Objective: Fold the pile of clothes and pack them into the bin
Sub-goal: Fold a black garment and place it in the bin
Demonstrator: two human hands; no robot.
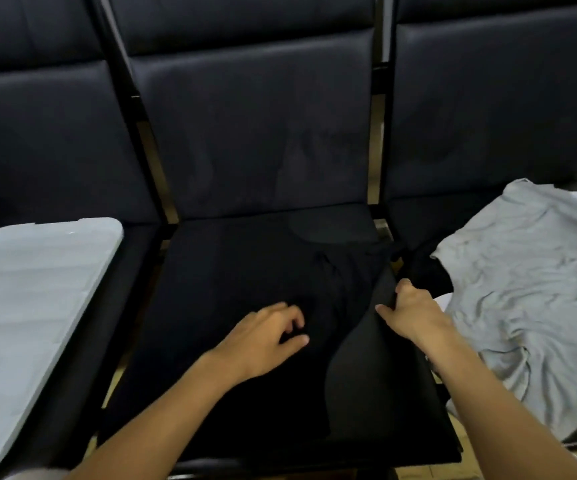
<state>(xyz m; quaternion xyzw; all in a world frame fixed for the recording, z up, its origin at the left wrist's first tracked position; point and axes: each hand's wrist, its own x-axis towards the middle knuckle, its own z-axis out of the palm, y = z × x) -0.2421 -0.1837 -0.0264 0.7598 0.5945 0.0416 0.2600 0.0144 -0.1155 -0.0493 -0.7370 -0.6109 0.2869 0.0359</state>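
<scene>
Black fabric, a dark garment [280, 289], is spread over the middle seat [401, 393] of a row of dark padded chairs, and its outline is hard to separate from the upholstery. An edge of it is pinched by the right hand [415, 311] at the seat's right side, fingers and thumb curled round the cloth. The left hand [266, 336] is held over the garment's middle with fingers loosely bent; nothing is seen to be gripped by it (whether the fingertips touch the cloth cannot be told). On the right-hand seat a crumpled light grey shirt [529, 289] is left unfolded. The pale bin [27, 306] stands on the left seat, apparently lidded, and no clothes can be seen packed. Folding is judged barely begun, with packing still to be done.
</scene>
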